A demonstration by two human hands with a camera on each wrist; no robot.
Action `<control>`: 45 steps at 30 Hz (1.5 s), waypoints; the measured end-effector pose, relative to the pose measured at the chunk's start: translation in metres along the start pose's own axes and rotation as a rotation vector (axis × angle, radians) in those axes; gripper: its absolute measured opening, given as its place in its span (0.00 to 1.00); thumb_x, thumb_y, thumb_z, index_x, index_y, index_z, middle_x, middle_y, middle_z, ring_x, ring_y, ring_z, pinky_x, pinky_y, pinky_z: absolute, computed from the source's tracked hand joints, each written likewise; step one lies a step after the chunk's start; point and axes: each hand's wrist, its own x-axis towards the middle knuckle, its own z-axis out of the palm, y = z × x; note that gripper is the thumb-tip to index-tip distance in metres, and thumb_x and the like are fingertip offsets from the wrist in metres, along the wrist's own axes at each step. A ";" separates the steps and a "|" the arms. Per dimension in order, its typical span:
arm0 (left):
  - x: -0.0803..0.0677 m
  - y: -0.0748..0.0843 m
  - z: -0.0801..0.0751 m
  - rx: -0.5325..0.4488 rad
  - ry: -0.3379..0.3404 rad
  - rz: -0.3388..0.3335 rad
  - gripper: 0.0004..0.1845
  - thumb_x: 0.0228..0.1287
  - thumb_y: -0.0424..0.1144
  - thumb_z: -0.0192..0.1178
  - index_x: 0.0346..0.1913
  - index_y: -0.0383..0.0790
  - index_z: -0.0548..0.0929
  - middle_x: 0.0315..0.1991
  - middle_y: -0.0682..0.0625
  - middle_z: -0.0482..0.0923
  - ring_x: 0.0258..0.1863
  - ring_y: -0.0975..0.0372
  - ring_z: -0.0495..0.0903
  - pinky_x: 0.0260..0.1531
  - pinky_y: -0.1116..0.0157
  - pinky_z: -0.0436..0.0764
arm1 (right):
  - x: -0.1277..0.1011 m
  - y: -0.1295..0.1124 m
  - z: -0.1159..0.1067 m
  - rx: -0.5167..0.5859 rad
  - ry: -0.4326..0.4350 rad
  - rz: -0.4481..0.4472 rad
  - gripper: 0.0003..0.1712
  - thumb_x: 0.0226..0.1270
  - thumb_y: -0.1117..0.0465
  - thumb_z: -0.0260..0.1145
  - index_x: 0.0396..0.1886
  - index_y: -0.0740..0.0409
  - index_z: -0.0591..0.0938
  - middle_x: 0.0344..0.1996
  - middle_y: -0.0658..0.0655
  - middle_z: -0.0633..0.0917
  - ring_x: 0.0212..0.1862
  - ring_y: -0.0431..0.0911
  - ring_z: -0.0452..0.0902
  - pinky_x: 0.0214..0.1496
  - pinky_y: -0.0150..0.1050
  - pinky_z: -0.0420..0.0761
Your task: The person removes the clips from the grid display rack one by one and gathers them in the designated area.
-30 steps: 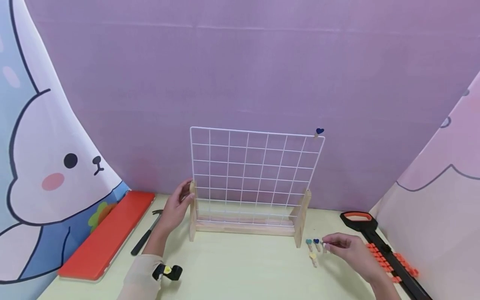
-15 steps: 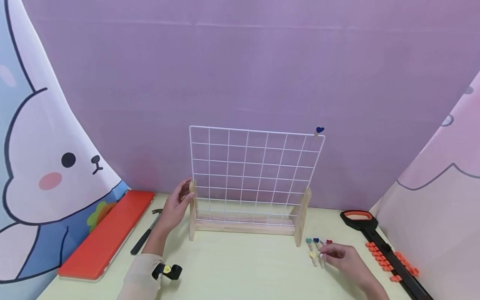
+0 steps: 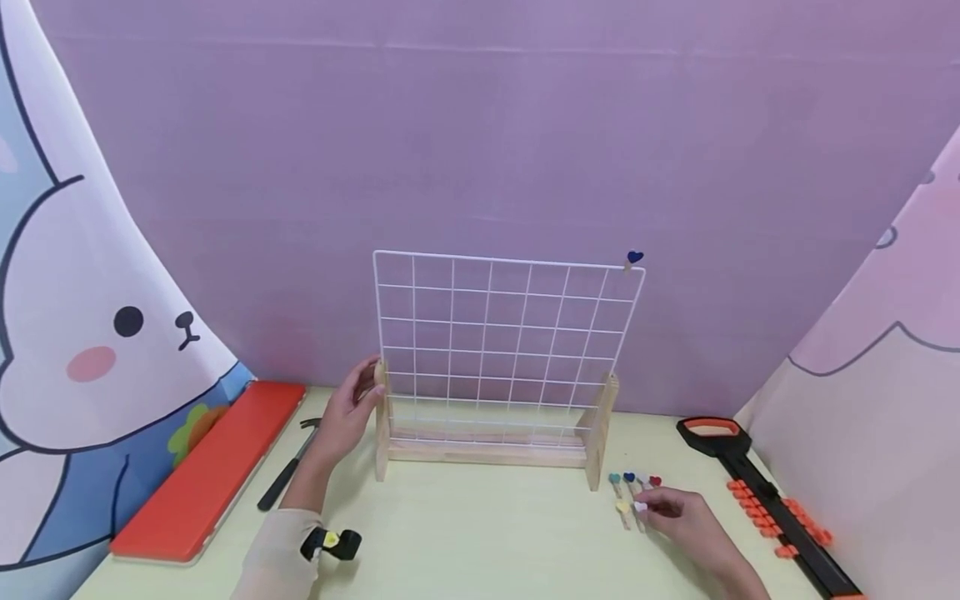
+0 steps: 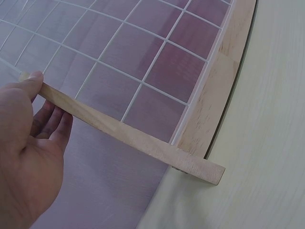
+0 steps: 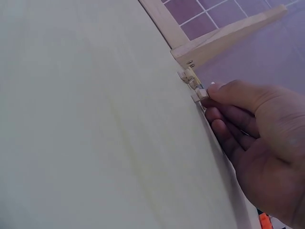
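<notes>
In the head view, my left hand (image 3: 347, 417) grips the left wooden upright (image 4: 128, 131) of a stand that holds a white wire grid (image 3: 491, 333). The left wrist view shows the thumb on one side of the upright and the fingers on the other. At the right, my right hand (image 3: 682, 521) pinches a small clothespin with a white heart (image 3: 640, 507), low over the table. Beside it lie clothespins with a yellow heart (image 3: 622, 507), a teal heart (image 3: 615, 478), a dark blue heart (image 3: 629, 477) and a red heart (image 3: 656, 481). Fingers partly hide the pinched clothespin.
Another dark blue heart clothespin (image 3: 634, 257) sits on the grid's top right corner. Left of the stand lie a claw hammer (image 3: 288, 471) and a long red case (image 3: 213, 471). A black tool with orange pieces (image 3: 765, 492) lies at the right. A purple cloth (image 3: 495, 150) hangs behind.
My right hand has moved slightly toward me and left with the white heart clothespin, bringing it beside the yellow one. The red heart clothespin has come into view. My left hand keeps its grip.
</notes>
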 end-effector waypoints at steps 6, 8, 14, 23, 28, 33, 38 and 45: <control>0.000 0.003 -0.001 -0.001 -0.001 0.007 0.29 0.80 0.38 0.55 0.79 0.42 0.63 0.70 0.35 0.70 0.61 0.75 0.72 0.60 0.85 0.73 | 0.001 0.000 0.004 0.012 0.034 0.020 0.14 0.65 0.63 0.75 0.49 0.60 0.90 0.54 0.62 0.88 0.43 0.31 0.81 0.42 0.27 0.84; 0.000 0.002 -0.001 -0.002 -0.001 0.003 0.29 0.80 0.38 0.54 0.79 0.42 0.63 0.70 0.36 0.70 0.61 0.75 0.72 0.60 0.85 0.73 | 0.001 -0.001 0.004 0.003 0.044 0.022 0.13 0.64 0.63 0.75 0.49 0.60 0.90 0.54 0.62 0.88 0.44 0.31 0.81 0.43 0.27 0.84; 0.000 0.001 0.000 -0.002 -0.005 0.002 0.29 0.80 0.39 0.54 0.79 0.43 0.63 0.70 0.36 0.70 0.61 0.75 0.72 0.60 0.84 0.73 | 0.000 -0.003 0.005 -0.028 0.063 0.041 0.14 0.63 0.63 0.76 0.49 0.58 0.90 0.53 0.60 0.89 0.44 0.31 0.81 0.42 0.27 0.83; 0.002 0.000 0.002 -0.003 -0.008 0.001 0.29 0.80 0.38 0.54 0.79 0.41 0.62 0.70 0.35 0.69 0.61 0.76 0.71 0.60 0.85 0.73 | 0.002 0.003 0.005 -0.056 0.105 0.081 0.12 0.65 0.61 0.75 0.48 0.53 0.91 0.51 0.55 0.90 0.43 0.33 0.82 0.42 0.27 0.83; 0.001 0.001 0.001 -0.014 -0.007 0.012 0.29 0.80 0.37 0.54 0.79 0.39 0.62 0.70 0.32 0.69 0.61 0.76 0.71 0.59 0.86 0.72 | 0.000 -0.003 -0.005 -0.014 0.125 0.058 0.16 0.67 0.59 0.74 0.53 0.56 0.89 0.53 0.58 0.89 0.45 0.32 0.83 0.46 0.27 0.84; 0.004 0.000 0.000 -0.021 -0.014 0.022 0.29 0.80 0.37 0.54 0.79 0.39 0.62 0.70 0.33 0.69 0.61 0.76 0.72 0.60 0.85 0.73 | -0.003 -0.027 -0.027 0.068 0.191 0.001 0.20 0.71 0.56 0.71 0.58 0.60 0.86 0.51 0.55 0.90 0.45 0.33 0.85 0.48 0.29 0.87; 0.005 0.001 0.000 -0.016 -0.005 0.017 0.29 0.80 0.37 0.54 0.79 0.40 0.62 0.70 0.34 0.69 0.61 0.77 0.72 0.60 0.85 0.73 | -0.003 -0.055 -0.048 0.076 0.196 -0.145 0.21 0.73 0.53 0.69 0.59 0.61 0.85 0.45 0.40 0.89 0.47 0.32 0.86 0.47 0.27 0.87; 0.001 0.001 0.000 -0.018 -0.003 0.013 0.28 0.80 0.36 0.54 0.78 0.39 0.63 0.71 0.32 0.69 0.61 0.74 0.72 0.60 0.85 0.73 | 0.008 -0.085 -0.071 0.072 0.223 -0.318 0.18 0.75 0.61 0.67 0.57 0.67 0.84 0.43 0.34 0.88 0.46 0.31 0.85 0.47 0.22 0.84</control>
